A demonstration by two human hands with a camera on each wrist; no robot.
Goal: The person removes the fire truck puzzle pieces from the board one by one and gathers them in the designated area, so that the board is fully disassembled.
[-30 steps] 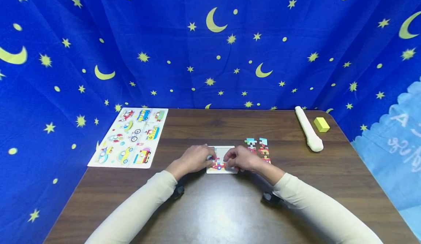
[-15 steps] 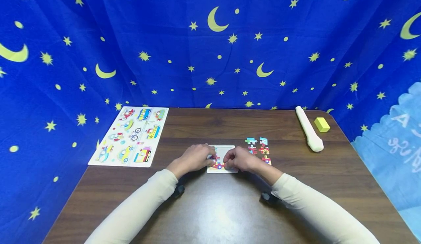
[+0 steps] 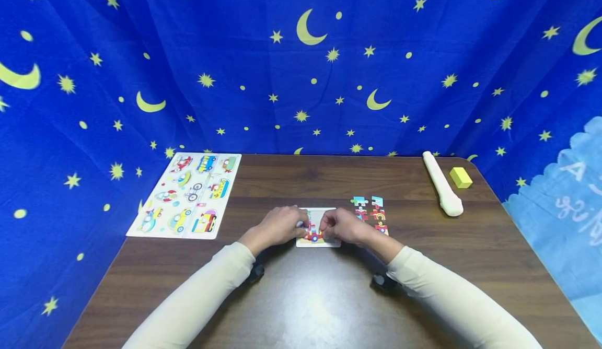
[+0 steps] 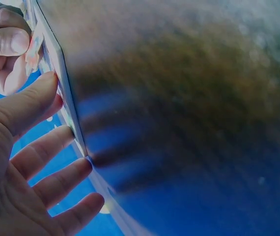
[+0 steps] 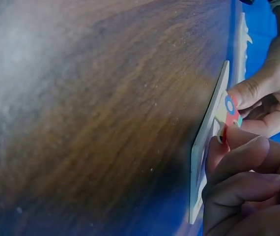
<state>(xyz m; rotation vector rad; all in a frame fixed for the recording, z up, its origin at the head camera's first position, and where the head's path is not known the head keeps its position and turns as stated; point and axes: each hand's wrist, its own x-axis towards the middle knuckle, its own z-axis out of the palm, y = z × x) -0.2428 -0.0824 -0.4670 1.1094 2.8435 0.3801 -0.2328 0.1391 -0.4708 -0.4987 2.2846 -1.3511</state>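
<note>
A small jigsaw board (image 3: 329, 244) with a pale frame lies at the middle of the table, a few joined red and yellow pieces (image 3: 314, 238) along its near side. At its left edge, my left hand (image 3: 277, 226) touches the frame with extended fingers (image 4: 56, 147), its thumb on the pieces. Over the board's right part, my right hand (image 3: 348, 226) pinches a puzzle piece (image 4: 33, 53) between thumb and index finger. In the right wrist view, a red piece with a blue ring (image 5: 230, 106) shows beside both hands' fingertips. The hands partly cover the board.
Several loose puzzle pieces (image 3: 378, 215) lie in two columns right of the board. A large vehicle puzzle board (image 3: 160, 214) is at the far left. A white bone-shaped stick (image 3: 441, 184) and a yellow block (image 3: 460, 178) lie at the back right.
The view has shifted slightly. Both hands stay at the jigsaw board, the right fingers moving only a little over the pieces.
</note>
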